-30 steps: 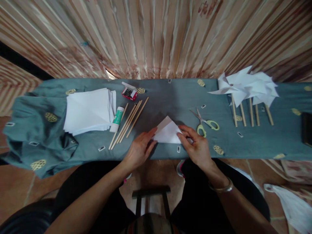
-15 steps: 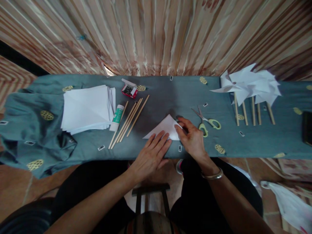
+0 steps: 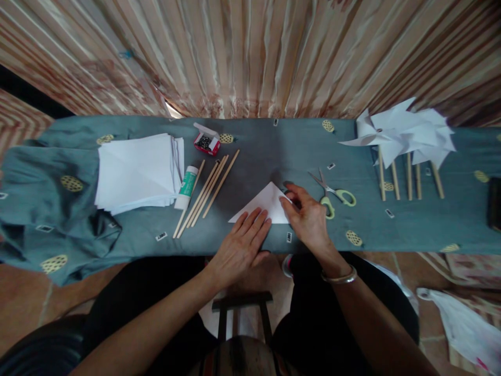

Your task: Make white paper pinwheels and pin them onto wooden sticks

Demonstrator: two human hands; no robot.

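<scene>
A white sheet of paper [image 3: 270,201], folded into a triangle, lies near the front edge of the cloth-covered table, its peak pointing away from me. My left hand [image 3: 243,241] rests flat on its lower left part, fingers stretched out. At the right corner my right hand [image 3: 307,214] pinches the paper between thumb and curled fingers; part of that corner is hidden. Just right of this hand lie scissors [image 3: 332,192] with light green handles, blades apart. Several wooden sticks [image 3: 213,193] and a green and white glue stick [image 3: 188,185] lie to the left.
A stack of white paper [image 3: 135,172] sits at the left. Behind the sticks stands an open red box [image 3: 207,141] of small dark pins. Several white paper pinwheels [image 3: 407,133] on sticks lie at the right, and a dark object [image 3: 494,203] is at the far right edge.
Both hands stay almost in place on the folded paper. The whole view has shifted slightly; nothing on the table has visibly been moved.
</scene>
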